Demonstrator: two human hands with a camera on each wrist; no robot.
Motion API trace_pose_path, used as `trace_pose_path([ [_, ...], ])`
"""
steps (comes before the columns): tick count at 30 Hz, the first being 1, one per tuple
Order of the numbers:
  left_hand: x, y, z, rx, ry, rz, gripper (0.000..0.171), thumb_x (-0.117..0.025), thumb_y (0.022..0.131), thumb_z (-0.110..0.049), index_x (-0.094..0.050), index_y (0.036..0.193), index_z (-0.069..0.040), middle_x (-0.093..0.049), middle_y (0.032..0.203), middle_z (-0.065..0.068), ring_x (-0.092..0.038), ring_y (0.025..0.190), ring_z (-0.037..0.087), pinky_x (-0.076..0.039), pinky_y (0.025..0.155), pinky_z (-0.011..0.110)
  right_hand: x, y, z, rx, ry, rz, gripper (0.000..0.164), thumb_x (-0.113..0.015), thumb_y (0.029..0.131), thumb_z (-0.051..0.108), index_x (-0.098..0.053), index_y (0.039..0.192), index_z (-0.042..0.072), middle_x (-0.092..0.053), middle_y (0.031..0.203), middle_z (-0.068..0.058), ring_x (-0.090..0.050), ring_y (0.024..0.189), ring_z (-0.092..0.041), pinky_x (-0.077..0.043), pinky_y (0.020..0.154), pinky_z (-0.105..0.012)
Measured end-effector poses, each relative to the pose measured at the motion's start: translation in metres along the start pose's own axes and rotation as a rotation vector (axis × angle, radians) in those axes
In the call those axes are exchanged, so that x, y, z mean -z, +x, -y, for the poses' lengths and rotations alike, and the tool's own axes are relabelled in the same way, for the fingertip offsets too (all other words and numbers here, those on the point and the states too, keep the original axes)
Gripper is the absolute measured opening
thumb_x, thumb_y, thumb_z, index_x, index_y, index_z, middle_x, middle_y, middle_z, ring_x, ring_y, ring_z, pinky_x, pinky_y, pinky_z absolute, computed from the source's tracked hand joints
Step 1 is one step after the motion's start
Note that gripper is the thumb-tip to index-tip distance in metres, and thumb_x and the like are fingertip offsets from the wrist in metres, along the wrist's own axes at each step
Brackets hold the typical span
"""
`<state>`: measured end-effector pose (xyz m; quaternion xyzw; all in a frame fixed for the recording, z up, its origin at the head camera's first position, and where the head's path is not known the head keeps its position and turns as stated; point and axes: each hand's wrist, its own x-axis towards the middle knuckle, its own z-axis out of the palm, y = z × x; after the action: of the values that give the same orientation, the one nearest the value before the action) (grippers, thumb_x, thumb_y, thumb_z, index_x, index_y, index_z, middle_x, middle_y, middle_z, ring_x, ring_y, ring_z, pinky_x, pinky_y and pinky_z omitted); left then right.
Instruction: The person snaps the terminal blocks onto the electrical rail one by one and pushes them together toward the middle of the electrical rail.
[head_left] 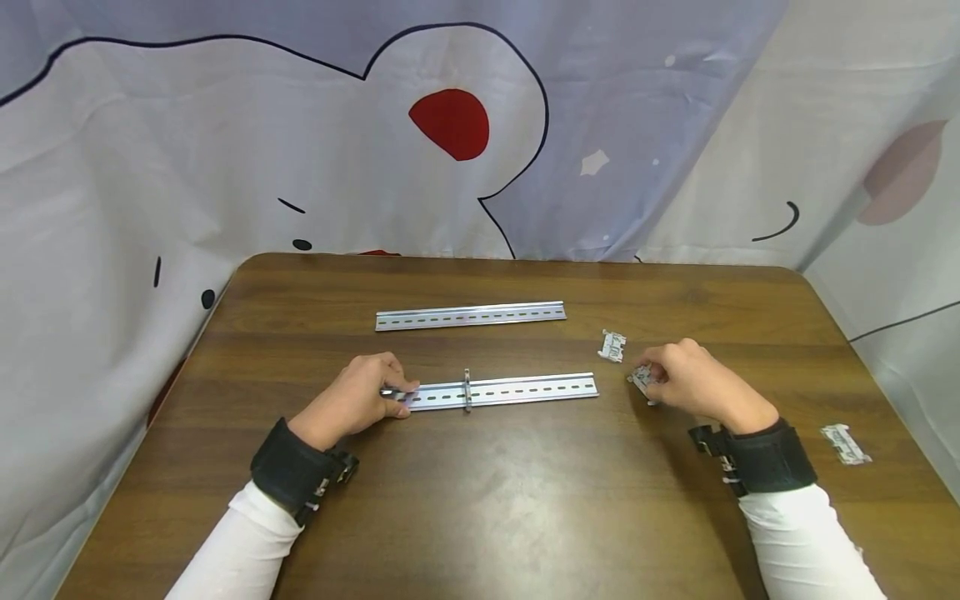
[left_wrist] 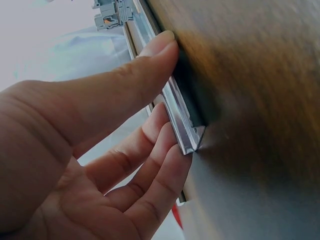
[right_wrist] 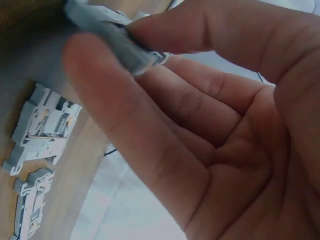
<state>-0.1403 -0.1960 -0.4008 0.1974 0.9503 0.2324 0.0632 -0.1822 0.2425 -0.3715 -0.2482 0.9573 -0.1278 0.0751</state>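
My left hand (head_left: 363, 392) grips the left end of a slotted metal DIN rail (head_left: 532, 389), thumb on the near edge and fingers on the far one. Partway along this rail, a thin grey terminal block (head_left: 467, 392) stands upright across it; the left wrist view shows that terminal block (left_wrist: 107, 14) at its top edge. To the right of the rail, my right hand (head_left: 693, 382) pinches a grey terminal block (head_left: 642, 382) between thumb and fingers, close over the table. The right wrist view shows the held block (right_wrist: 122, 47) blurred and partly covered by the fingertips.
A second DIN rail (head_left: 471, 316) lies farther back on the wooden table (head_left: 480, 500). One loose terminal block (head_left: 612, 346) lies just beyond my right hand, another (head_left: 846, 443) near the table's right side. A printed curtain (head_left: 225, 150) hangs behind the table.
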Motion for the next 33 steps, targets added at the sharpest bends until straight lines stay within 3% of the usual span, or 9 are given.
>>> trace_pose_path([
  [8,0.0,-0.001,0.002,0.004,-0.008,0.007,0.037,-0.086,0.074,-0.013,-0.077,0.11,-0.008,-0.069,0.094,0.006,-0.065,0.085,0.024,-0.049,0.07,0.032,0.0,0.0,0.011,0.056,0.023,0.014,0.021,-0.07,0.071,-0.004,-0.073,0.091,0.001,-0.057,0.055,0.01,-0.044,0.051,-0.002,-0.042,0.058,-0.023],
  [14,0.0,0.0,0.001,0.005,-0.006,0.009,0.037,-0.085,0.074,-0.014,-0.077,0.11,-0.008,-0.069,0.094,0.006,-0.065,0.085,0.024,-0.049,0.07,0.032,-0.008,0.005,0.024,0.07,0.02,-0.056,0.02,-0.072,0.07,-0.002,-0.072,0.088,0.005,-0.056,0.052,0.012,-0.045,0.051,-0.002,-0.045,0.059,-0.026],
  [22,0.0,0.0,-0.001,0.011,0.008,0.007,0.039,-0.086,0.074,-0.013,-0.076,0.111,-0.009,-0.068,0.094,0.006,-0.064,0.085,0.025,-0.048,0.069,0.033,-0.024,0.013,0.035,-0.018,0.144,-0.105,0.019,-0.078,0.074,0.007,-0.071,0.091,0.001,-0.067,0.054,0.006,-0.057,0.047,-0.001,-0.048,0.059,-0.025],
  [28,0.0,0.0,-0.001,0.026,0.012,0.019,0.038,-0.085,0.074,-0.012,-0.076,0.112,-0.009,-0.068,0.096,0.006,-0.063,0.087,0.024,-0.049,0.072,0.034,-0.03,0.019,0.044,-0.085,0.11,-0.173,0.023,-0.073,0.076,0.008,-0.073,0.098,0.001,-0.068,0.053,0.007,-0.06,0.048,-0.004,-0.053,0.065,-0.035],
  [33,-0.001,0.0,-0.001,0.015,0.01,0.021,0.037,-0.085,0.075,-0.011,-0.076,0.111,-0.008,-0.068,0.096,0.006,-0.063,0.087,0.023,-0.049,0.073,0.034,-0.033,0.024,0.052,-0.084,0.058,-0.252,0.018,-0.073,0.073,0.008,-0.074,0.09,0.001,-0.064,0.056,0.003,-0.056,0.05,-0.009,-0.049,0.056,-0.033],
])
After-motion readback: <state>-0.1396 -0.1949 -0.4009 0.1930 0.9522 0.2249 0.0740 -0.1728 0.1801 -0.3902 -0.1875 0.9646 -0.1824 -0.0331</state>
